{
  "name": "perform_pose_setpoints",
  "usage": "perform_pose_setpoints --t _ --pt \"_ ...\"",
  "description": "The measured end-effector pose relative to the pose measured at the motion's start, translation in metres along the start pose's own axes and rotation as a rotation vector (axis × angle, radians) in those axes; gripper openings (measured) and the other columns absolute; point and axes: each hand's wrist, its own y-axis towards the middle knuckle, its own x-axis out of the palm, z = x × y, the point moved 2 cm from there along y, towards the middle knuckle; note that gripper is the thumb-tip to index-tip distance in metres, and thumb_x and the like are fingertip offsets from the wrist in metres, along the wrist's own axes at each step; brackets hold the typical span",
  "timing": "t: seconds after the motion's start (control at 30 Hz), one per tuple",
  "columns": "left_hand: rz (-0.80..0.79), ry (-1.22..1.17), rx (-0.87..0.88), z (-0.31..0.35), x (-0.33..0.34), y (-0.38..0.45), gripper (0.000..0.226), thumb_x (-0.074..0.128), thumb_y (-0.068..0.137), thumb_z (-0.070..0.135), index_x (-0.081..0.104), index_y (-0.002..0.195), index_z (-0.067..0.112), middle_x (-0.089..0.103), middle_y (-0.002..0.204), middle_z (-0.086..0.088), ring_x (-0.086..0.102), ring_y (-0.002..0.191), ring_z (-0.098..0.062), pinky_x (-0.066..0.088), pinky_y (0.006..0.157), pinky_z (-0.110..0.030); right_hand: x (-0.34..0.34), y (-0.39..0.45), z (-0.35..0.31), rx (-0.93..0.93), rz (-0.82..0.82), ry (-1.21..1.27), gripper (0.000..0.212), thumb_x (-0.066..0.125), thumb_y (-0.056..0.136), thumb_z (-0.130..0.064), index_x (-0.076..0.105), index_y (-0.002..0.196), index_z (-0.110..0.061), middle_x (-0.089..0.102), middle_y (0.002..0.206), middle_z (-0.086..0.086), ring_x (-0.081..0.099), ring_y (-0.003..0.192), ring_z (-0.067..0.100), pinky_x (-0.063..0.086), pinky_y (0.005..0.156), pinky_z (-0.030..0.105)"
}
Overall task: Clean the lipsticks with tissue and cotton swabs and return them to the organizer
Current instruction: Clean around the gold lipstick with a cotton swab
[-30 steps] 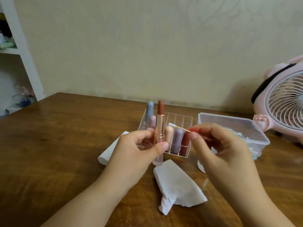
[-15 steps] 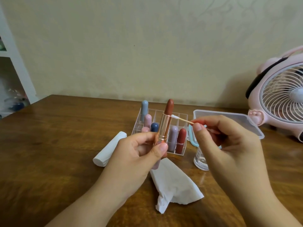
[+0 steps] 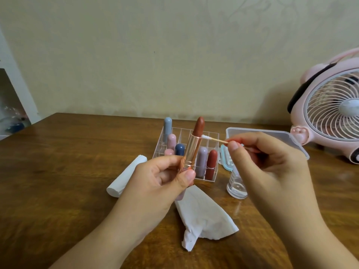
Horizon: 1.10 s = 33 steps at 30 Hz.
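- We hold the open lipstick [image 3: 192, 150] in our left hand [image 3: 155, 183], thumb and fingers curled round its lower barrel, so that it stands tilted a little to the right above the wooden table [image 3: 58, 171].
- Its rose-gold case catches the light, and the brown-red bullet is wound out well above the rim.
- Our right hand [image 3: 266, 167] pinches the wooden stick of a cotton swab [image 3: 213, 139] between thumb and forefinger; the other fingers curl loosely beneath.
- The white cotton tip touches the lipstick right at the rim of the case, where bullet meets metal.
- Behind the lipstick stands the clear organizer [image 3: 210, 150], a grid of small compartments, with capped lipsticks upright in it: pale blue, pink, dark blue, lilac and red (a second pink cap shows low at the front left).
- A crumpled tissue [image 3: 204, 216] lies on the table just below our left hand.
- A rolled white tissue pack [image 3: 126, 177] lies left of the organizer, partly behind our left hand.
- A small clear bottle [image 3: 236, 186] stands beside the organizer, partly hidden by our right hand.
- A clear plastic box [image 3: 272, 135] sits behind that hand, its contents hidden from us.
- A pink desk fan [image 3: 330, 115] stands at the far right of the table.
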Motion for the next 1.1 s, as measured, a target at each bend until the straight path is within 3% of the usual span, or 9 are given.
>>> perform_pose_setpoints --t 0.23,0.4,0.5,0.67,0.83,1.0,1.1 --pt "0.003 -0.019 0.013 -0.0022 -0.0005 0.0007 0.023 0.064 0.065 0.033 0.069 0.086 0.026 0.073 0.075 0.01 0.069 0.077 -0.002 0.052 0.062 -0.015 -0.0003 0.0009 -0.0005 0.032 -0.007 0.031 0.016 0.063 0.083 -0.023 0.064 0.076 -0.037 0.065 0.075 -0.011 0.058 0.066 0.007 0.045 0.054 0.013" --pt "-0.031 -0.006 -0.002 -0.0045 -0.0017 0.0013 0.023 0.059 0.07 0.038 0.071 0.087 0.028 0.069 0.074 0.008 0.064 0.074 -0.004 0.054 0.071 -0.02 -0.001 0.001 -0.0024 0.046 -0.009 0.049 0.013 0.061 0.08 -0.026 0.065 0.074 -0.037 0.064 0.075 -0.006 0.058 0.066 0.014 0.046 0.054 0.02" --pt "-0.075 -0.036 -0.019 -0.0068 -0.0006 0.0016 0.031 0.055 0.068 0.048 0.07 0.093 0.038 0.066 0.08 0.005 0.058 0.074 -0.008 0.05 0.074 -0.025 -0.001 0.001 -0.0036 0.041 -0.012 0.056 0.014 0.061 0.08 -0.025 0.065 0.074 -0.037 0.064 0.075 -0.002 0.057 0.066 0.017 0.046 0.054 0.023" --pt "-0.151 -0.04 -0.051 -0.0067 0.0021 0.0003 0.031 0.048 0.07 0.052 0.065 0.093 0.041 0.063 0.08 0.001 0.054 0.074 -0.011 0.046 0.071 -0.026 -0.0007 0.0013 -0.0043 0.028 -0.02 0.05 0.015 0.062 0.08 -0.024 0.064 0.073 -0.038 0.064 0.076 -0.001 0.058 0.067 0.017 0.046 0.055 0.025" --pt "-0.155 0.026 -0.034 -0.0052 0.0036 0.0011 0.034 0.049 0.074 0.048 0.049 0.105 0.036 0.063 0.074 0.008 0.053 0.065 -0.003 0.049 0.065 -0.019 -0.0008 0.0012 -0.0039 0.036 -0.033 0.048 0.014 0.061 0.081 -0.025 0.064 0.075 -0.037 0.065 0.075 -0.004 0.059 0.067 0.017 0.046 0.054 0.022" --pt "-0.147 0.04 -0.027 -0.005 0.0032 0.0013 0.029 0.05 0.076 0.045 0.051 0.103 0.033 0.063 0.074 0.006 0.054 0.063 -0.004 0.049 0.064 -0.018 -0.0029 0.0016 -0.0024 0.054 -0.029 0.054 0.017 0.066 0.084 -0.021 0.065 0.074 -0.035 0.064 0.072 -0.003 0.057 0.064 0.016 0.044 0.052 0.017" --pt "-0.153 0.016 -0.026 -0.0039 0.0028 0.0005 0.029 0.051 0.076 0.043 0.052 0.103 0.032 0.063 0.073 0.006 0.053 0.063 -0.005 0.048 0.062 -0.019 -0.0036 0.0026 -0.002 0.07 -0.037 0.062 0.021 0.067 0.085 -0.017 0.065 0.074 -0.035 0.064 0.074 -0.001 0.056 0.065 0.017 0.045 0.055 0.022"
